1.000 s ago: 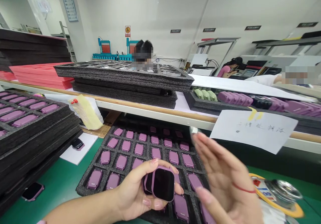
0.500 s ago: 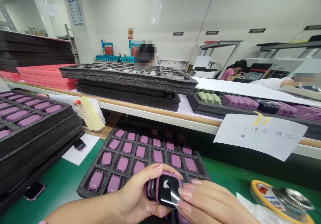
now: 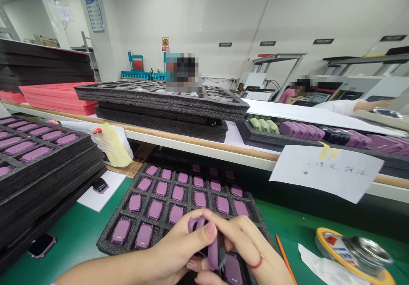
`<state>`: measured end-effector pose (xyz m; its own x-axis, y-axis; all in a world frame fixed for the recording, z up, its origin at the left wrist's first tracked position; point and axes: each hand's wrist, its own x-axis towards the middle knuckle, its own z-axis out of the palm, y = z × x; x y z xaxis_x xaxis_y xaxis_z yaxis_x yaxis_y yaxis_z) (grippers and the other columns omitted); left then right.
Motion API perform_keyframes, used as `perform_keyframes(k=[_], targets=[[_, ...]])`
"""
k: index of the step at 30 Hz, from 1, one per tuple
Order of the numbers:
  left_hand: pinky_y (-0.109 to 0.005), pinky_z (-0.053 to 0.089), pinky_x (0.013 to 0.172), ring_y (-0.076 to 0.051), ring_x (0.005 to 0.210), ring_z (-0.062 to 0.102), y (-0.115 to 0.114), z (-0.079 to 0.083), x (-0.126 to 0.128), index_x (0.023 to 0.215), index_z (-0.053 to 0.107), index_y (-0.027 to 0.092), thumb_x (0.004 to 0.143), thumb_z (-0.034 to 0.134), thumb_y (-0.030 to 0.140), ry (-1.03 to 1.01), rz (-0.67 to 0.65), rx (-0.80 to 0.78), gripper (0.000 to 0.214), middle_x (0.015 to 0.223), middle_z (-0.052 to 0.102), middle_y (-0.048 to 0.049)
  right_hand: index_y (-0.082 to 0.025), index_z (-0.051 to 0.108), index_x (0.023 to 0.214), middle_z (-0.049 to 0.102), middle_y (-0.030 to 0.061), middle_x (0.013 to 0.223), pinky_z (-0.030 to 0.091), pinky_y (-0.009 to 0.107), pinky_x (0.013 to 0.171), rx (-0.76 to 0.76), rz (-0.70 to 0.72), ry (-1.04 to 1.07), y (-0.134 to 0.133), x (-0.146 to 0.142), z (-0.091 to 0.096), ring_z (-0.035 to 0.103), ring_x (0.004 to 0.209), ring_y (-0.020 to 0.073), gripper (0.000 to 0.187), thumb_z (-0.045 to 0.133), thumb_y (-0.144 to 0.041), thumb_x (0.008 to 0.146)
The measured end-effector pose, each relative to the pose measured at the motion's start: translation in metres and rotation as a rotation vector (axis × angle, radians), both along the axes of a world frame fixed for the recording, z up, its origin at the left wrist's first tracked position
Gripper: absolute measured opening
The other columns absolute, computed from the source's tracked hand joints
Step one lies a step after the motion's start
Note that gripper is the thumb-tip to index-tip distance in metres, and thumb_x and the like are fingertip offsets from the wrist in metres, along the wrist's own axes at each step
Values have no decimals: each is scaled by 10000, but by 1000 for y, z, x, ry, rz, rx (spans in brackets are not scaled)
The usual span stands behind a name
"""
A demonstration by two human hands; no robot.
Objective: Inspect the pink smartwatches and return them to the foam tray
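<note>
Item: purple watch case [image 3: 213, 254], a small moulded shell with a sliver of dark face showing. It is held edge-on low in the head view, just above the near edge of the black foam tray [image 3: 107, 243]. Grip: the left hand [image 3: 179, 253] closes around it from the left with the thumb laid across the top, and what look like further cases are tucked behind. The right hand [image 3: 255, 255] pinches the same piece from the right, fingers curled close. Handling, by judgement: light, rigid, smooth plastic that may slip; the screen side probably scratches and smudges easily. Best held by the long side edges, off the face. Adjacent: rows of like cases [image 3: 155, 209] seated in the tray's pockets, green mat [image 3: 76, 229], orange pencil [image 3: 283, 255], tin [image 3: 351, 251].
</note>
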<state>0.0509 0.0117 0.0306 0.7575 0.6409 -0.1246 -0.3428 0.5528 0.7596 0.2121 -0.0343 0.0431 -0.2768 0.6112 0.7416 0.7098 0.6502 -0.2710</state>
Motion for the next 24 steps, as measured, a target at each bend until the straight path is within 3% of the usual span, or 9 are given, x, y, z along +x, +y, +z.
perform_keyframes(k=[2, 6, 11, 16, 20, 22, 24], targets=[[-161, 117, 374, 13, 419, 353, 1, -3, 0, 925, 564, 150, 714, 837, 611, 1, 34, -64, 577, 762, 615, -1, -219, 586, 1229, 707, 8, 809, 585, 198, 578, -53, 34, 78, 1, -1, 0, 669, 630, 126, 435, 732, -426, 875], [-140, 122, 393, 7, 418, 376, 3, -1, -2, 945, 582, 160, 719, 857, 561, 13, 63, -199, 536, 716, 619, 9, -249, 584, 1234, 754, 22, 966, 607, 190, 680, -74, 48, 140, 3, 5, 0, 720, 772, 144, 516, 791, -472, 818], [-159, 99, 371, 15, 408, 391, 3, 6, -2, 888, 680, 80, 658, 872, 608, 2, -34, -209, 606, 798, 662, -60, -270, 630, 1203, 743, 15, 970, 602, 209, 735, -67, 35, 140, 3, 6, 6, 727, 836, 155, 473, 783, -497, 818], [-138, 112, 413, -12, 427, 431, 1, 3, -2, 895, 626, 149, 569, 941, 560, -17, 35, -302, 612, 642, 595, 15, -293, 654, 1162, 765, 1, 995, 601, 249, 818, -132, 44, 149, 8, 19, 6, 744, 877, 177, 450, 833, -349, 753], [-171, 129, 430, -28, 430, 443, -1, -3, -7, 855, 566, 182, 583, 955, 474, -37, 0, -397, 557, 734, 644, 3, -196, 671, 1093, 769, 80, 1042, 607, 326, 823, -461, -121, 309, 51, 30, -16, 745, 929, 225, 356, 616, -473, 877], [-200, 154, 443, -50, 439, 443, 0, -11, -9, 859, 584, 184, 625, 921, 427, -53, -37, -329, 477, 697, 631, 5, -160, 697, 1013, 775, 94, 955, 606, 338, 776, -552, -128, 268, 86, 22, -30, 744, 856, 223, 381, 532, -494, 934], [-221, 226, 484, -94, 506, 487, 2, -22, -9, 881, 637, 162, 702, 837, 447, -55, -55, -171, 391, 660, 618, -17, -155, 723, 904, 756, 62, 799, 591, 337, 718, -591, -126, 188, 124, 7, -44, 722, 741, 204, 327, 621, -466, 905]])
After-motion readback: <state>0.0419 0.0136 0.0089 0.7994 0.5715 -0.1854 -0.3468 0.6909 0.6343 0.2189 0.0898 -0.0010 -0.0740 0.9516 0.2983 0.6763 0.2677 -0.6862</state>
